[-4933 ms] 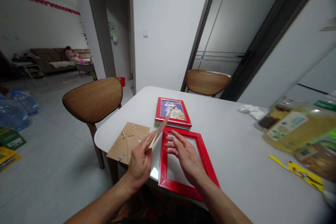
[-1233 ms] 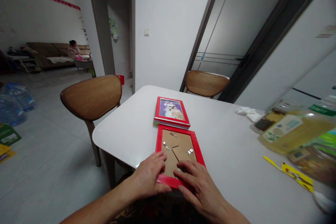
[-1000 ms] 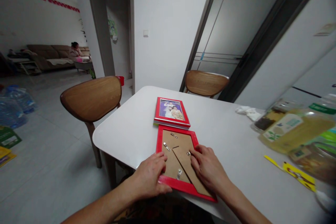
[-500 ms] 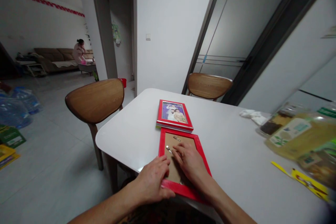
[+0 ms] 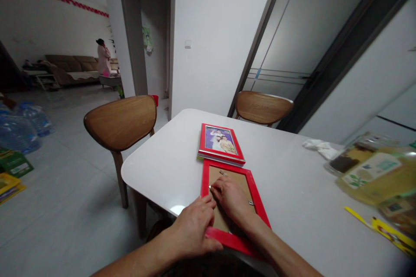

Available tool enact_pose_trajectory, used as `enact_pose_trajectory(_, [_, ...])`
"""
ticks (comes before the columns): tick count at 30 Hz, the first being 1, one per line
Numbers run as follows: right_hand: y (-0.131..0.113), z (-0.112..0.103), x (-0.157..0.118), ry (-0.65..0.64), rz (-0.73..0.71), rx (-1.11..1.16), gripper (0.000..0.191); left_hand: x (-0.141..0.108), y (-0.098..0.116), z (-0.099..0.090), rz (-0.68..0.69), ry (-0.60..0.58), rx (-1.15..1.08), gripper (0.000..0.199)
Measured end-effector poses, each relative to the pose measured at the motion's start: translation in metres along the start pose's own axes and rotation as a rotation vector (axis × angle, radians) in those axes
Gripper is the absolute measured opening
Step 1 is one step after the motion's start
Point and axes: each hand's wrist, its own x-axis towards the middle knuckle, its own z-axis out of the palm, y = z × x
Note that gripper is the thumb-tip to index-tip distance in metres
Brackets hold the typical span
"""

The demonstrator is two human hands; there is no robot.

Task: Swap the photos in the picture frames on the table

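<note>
A red picture frame (image 5: pixel 260 201) lies face down on the white table, its brown backing board (image 5: pixel 219 218) showing. My left hand (image 5: pixel 194 227) is closed round the frame's near left edge, thumb over the near side. My right hand (image 5: pixel 233 198) rests over the backing, with fingertips pinched on a small metal clip (image 5: pixel 210 187) at the left side. Further metal clips sit at the far end (image 5: pixel 223 173) and on the right side. Just beyond lies another red frame (image 5: pixel 238 156), face up with a photo (image 5: pixel 221 140) in it, apparently on top of something silver-edged.
Bottles and jars, among them a yellow-liquid bottle (image 5: pixel 367 177), stand on the table's right (image 5: pixel 302 225). White tissue (image 5: pixel 320 147) and a yellow packet (image 5: pixel 390 233) lie near them. Wooden chairs (image 5: pixel 123 119) flank the table. A person (image 5: pixel 104 58) is by the far sofa.
My right fingertips have closed onto the left clip, which has turned toward the frame's edge. My left hand keeps its hold. The far person has risen upright, and the view has shifted slightly.
</note>
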Motion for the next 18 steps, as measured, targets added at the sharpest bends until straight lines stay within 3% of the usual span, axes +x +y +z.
enact_pose_trajectory(7, [-0.003,0.000,-0.001,0.000,-0.069,0.059,0.025,0.002,0.002,-0.002,0.017,0.013,-0.013,0.036])
enact_pose_trajectory(13, [0.031,-0.003,0.022,0.105,0.234,-0.010,0.024,-0.003,0.002,-0.001,-0.035,-0.012,0.007,0.040])
enact_pose_trajectory(18, [0.043,-0.001,0.038,0.111,0.345,-0.105,0.022,-0.004,0.001,-0.001,-0.044,-0.013,-0.004,0.042])
